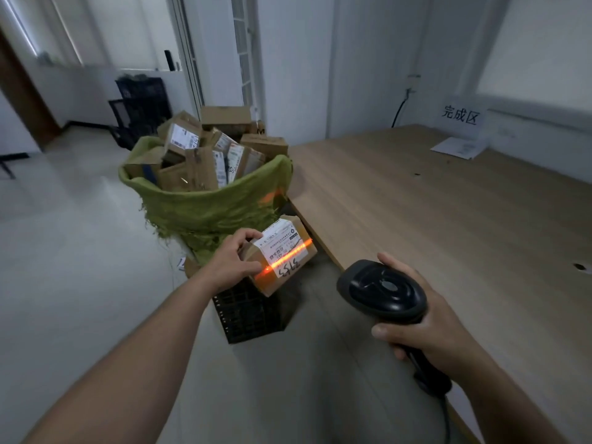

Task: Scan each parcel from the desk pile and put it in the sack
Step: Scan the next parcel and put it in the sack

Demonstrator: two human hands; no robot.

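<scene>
From the head camera, your left hand [235, 262] grips a small cardboard parcel [282, 254] by its near-left end, with the thumb along the side and the fingers curled over the top edge. You hold it in the air above a black slatted crate [246, 312] on the floor, just off the table [432, 203] edge and in front of the sack [208, 206]. The parcel's white shipping label [283, 246] faces up, with dark handwritten digits at its near end. An orange scan line [290, 255] runs across the label and the cardboard, and a fainter orange glow falls on the sack's cloth behind it. Your right hand [426, 325] is wrapped around the grip of a black handheld barcode scanner [384, 293]. It is held over the near table edge with its head aimed at the parcel, and its cable trails down toward you. The green woven sack stands against the table's end, heaped over its rim with cardboard parcels. On the wooden table's far side lies 1 white sheet [458, 148], below a wall sign [459, 115] with 3 Chinese characters.
</scene>
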